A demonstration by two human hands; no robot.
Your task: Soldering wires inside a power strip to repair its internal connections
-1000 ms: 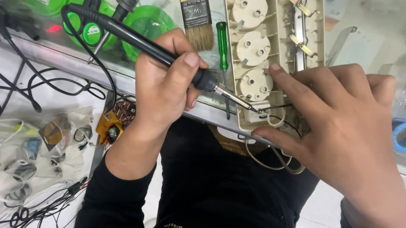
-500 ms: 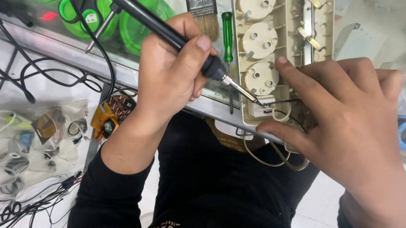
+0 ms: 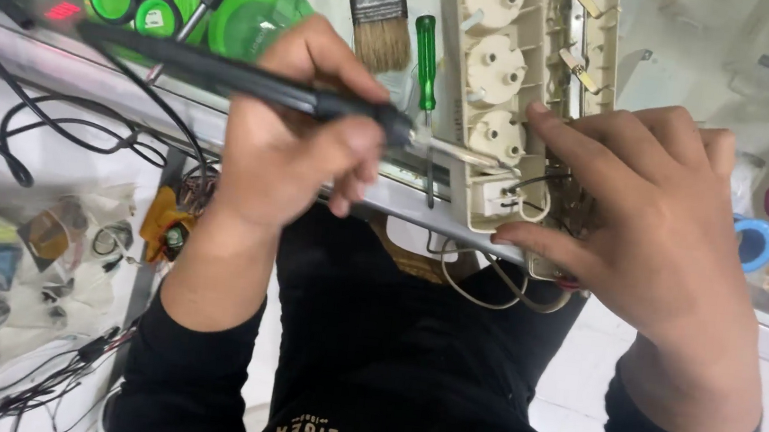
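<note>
left hand [image 3: 292,144] fingers grasp the soldering iron [image 3: 255,86]; right hand [image 3: 650,225] fingers clamp the opened power strip [image 3: 521,97].

Soldering iron [image 3: 255,88]: matt black plastic handle, bare metal tip. Power strip [image 3: 513,77]: smooth cream plastic, dull metal strips inside. Left of the power strip: screwdriver [image 3: 427,49] with glossy green plastic handle; brush [image 3: 379,11] with coarse bristles and a metal band. Worktop [image 3: 688,48]: glossy glass.

Left hand [image 3: 297,140] lowered soldering iron [image 3: 255,86] flatter; tip now at power strip [image 3: 522,88] end.
</note>
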